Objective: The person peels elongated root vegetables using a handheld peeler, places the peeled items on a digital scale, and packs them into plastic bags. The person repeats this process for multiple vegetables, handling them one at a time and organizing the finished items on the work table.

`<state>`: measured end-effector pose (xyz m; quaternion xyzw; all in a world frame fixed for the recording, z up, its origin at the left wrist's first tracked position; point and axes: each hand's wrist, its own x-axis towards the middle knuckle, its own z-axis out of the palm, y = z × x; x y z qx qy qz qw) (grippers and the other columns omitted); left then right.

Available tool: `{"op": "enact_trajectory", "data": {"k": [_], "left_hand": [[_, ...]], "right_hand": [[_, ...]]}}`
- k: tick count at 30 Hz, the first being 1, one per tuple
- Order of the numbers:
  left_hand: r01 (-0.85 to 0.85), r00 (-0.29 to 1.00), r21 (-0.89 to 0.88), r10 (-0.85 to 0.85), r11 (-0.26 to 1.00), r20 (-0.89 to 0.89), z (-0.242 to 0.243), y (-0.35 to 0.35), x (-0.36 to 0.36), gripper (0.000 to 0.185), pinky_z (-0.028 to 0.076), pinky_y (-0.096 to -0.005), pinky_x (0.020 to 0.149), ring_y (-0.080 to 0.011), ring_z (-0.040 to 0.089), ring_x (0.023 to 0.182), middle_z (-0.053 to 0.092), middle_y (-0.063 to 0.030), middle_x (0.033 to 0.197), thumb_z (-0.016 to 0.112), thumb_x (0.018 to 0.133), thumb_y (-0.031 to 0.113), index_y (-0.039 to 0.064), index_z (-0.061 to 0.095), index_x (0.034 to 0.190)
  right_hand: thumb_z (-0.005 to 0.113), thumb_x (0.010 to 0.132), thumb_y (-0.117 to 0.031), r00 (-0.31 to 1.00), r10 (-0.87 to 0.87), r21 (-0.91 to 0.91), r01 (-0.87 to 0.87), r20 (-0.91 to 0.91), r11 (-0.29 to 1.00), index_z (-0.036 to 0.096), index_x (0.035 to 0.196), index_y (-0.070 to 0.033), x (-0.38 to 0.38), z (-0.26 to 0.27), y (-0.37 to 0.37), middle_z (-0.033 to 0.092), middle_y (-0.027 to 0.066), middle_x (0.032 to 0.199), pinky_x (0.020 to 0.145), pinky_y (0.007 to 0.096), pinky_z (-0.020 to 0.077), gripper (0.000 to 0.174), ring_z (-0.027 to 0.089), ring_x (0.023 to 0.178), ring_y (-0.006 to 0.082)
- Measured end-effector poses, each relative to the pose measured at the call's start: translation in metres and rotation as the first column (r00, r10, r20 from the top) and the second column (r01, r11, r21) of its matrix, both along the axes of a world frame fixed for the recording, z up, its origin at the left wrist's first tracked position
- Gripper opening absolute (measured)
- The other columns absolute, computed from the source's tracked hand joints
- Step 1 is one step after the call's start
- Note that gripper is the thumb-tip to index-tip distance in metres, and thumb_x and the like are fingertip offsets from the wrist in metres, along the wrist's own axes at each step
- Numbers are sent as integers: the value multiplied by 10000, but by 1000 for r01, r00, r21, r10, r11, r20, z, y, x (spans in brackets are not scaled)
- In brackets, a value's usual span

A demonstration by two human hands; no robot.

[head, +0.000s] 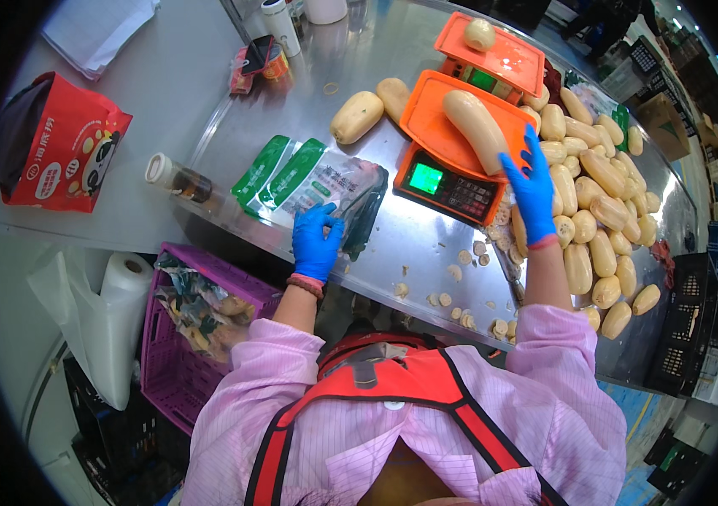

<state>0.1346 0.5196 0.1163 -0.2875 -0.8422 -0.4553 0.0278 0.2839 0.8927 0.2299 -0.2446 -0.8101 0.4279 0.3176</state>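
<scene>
My right hand (531,183), in a blue glove, has its fingers spread at the lower end of a peeled lotus root (474,129). That root lies on the orange tray (422,107) of a digital scale whose green display (426,179) is lit. My left hand (317,240), also gloved in blue, rests at the lower edge of a pile of clear and green plastic bags (327,180); whether its fingertips pinch a bag cannot be told. Two more root pieces (356,117) lie left of the scale. A large heap of peeled lotus roots (599,183) is right of my right hand.
Behind stands a second orange scale (504,54) with a root piece on it. Cut slices (465,257) and a knife (513,278) lie near the table's front edge. A jar (178,178) and red bag (65,148) are left; a purple crate (172,373) with filled bags stands below.
</scene>
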Motion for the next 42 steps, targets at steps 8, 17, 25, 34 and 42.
{"op": "enact_trajectory", "data": {"k": [8,17,25,34,42], "left_hand": [[16,997,2,-16,1000,76,-3,11,9,87,444,-422,1040,-328,593,1203,689,-122,1220,744,839,136,73,696,873],[-132,747,250,-70,959,661,-22,17,-7,293,482,-373,982,-258,628,1121,696,-150,1177,713,878,181,35,714,1132],[210,971,59,-216,976,103,13,24,16,105,320,-467,1136,-329,533,1290,638,-115,1342,657,909,157,74,691,963],[310,946,-28,-311,950,-91,51,50,48,112,86,-649,1183,-408,485,1335,624,-71,1374,649,872,187,105,665,798],[396,916,118,-401,911,21,63,31,86,116,164,-597,1187,-377,533,1272,615,-139,1334,669,877,150,75,663,965]], "right_hand": [[722,886,-371,991,134,-347,-124,3,930,428,1469,11,-38,-50,15,672,206,1192,897,380,546,757,670,1090,323],[561,948,-558,870,330,-898,-240,-367,-368,394,1488,-22,37,-61,-172,569,312,1332,831,344,591,779,691,1013,291],[651,941,-393,827,555,-867,-205,95,454,542,1378,-5,33,-82,-173,659,125,1180,840,332,554,594,676,1004,229],[646,952,-369,761,584,-461,-427,281,778,516,1385,16,11,-95,-189,627,122,1320,909,385,530,594,659,1070,265],[429,1048,-377,925,66,-884,-335,-375,-325,465,1441,-66,-13,-126,-221,651,92,1235,913,373,530,503,648,1070,251]]}}
